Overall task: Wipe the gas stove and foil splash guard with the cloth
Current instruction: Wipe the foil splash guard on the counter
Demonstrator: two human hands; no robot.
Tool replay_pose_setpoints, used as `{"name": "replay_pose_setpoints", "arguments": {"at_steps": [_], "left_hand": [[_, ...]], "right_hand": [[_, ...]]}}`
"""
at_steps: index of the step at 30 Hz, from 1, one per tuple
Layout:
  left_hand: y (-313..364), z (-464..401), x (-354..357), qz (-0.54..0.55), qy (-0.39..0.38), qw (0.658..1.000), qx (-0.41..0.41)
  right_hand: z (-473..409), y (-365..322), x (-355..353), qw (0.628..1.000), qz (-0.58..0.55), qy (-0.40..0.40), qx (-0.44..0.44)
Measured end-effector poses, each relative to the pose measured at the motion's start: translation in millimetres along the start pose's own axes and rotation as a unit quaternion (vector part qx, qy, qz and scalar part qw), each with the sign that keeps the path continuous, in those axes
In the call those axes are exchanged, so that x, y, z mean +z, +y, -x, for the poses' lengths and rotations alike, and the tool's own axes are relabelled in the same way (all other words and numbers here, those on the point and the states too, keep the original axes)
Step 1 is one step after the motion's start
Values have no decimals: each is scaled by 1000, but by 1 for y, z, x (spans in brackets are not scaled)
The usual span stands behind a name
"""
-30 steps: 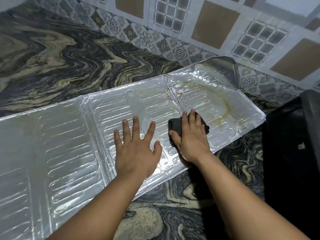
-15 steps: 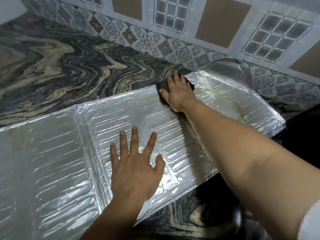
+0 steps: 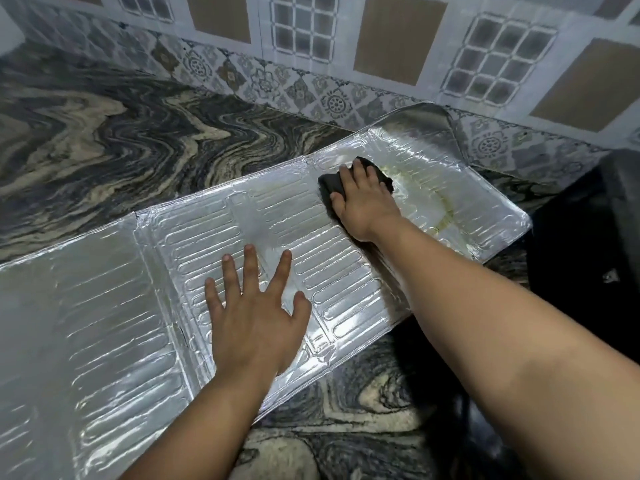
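The silver foil splash guard [image 3: 104, 306] lies flat and unfolded on the marbled counter. My right hand [image 3: 363, 199] presses a dark cloth [image 3: 330, 183] onto its right panel, near the far edge. A yellowish greasy ring stain [image 3: 446, 206] curves just right of the cloth. My left hand [image 3: 252, 306] rests flat on the middle panel with its fingers spread, holding nothing. The black gas stove [image 3: 588, 271] shows only as a dark mass at the right edge.
The dark swirled marble counter [image 3: 138, 140] stretches behind and in front of the foil. A patterned tile wall [image 3: 311, 64] rises at the back. The foil's far right corner [image 3: 426, 119] curls up against the wall.
My right hand slid the cloth from the near edge of the right panel to the far edge, then a little to the right and back. The left hand stayed flat.
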State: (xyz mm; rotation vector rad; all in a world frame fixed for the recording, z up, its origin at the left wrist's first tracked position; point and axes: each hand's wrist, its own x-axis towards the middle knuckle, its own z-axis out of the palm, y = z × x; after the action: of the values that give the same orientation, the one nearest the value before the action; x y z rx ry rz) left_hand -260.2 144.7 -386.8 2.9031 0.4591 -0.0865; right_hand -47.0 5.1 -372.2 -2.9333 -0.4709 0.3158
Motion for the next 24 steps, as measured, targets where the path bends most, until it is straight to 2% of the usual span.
{"name": "replay_pose_setpoints", "arguments": {"at_steps": [15, 24], "left_hand": [[-5, 1, 0, -9, -13, 1000, 22], [-7, 1, 1, -4, -10, 1000, 26]], "right_hand": [[152, 50, 21, 994, -14, 7, 112], [126, 83, 13, 986, -33, 20, 162]]}}
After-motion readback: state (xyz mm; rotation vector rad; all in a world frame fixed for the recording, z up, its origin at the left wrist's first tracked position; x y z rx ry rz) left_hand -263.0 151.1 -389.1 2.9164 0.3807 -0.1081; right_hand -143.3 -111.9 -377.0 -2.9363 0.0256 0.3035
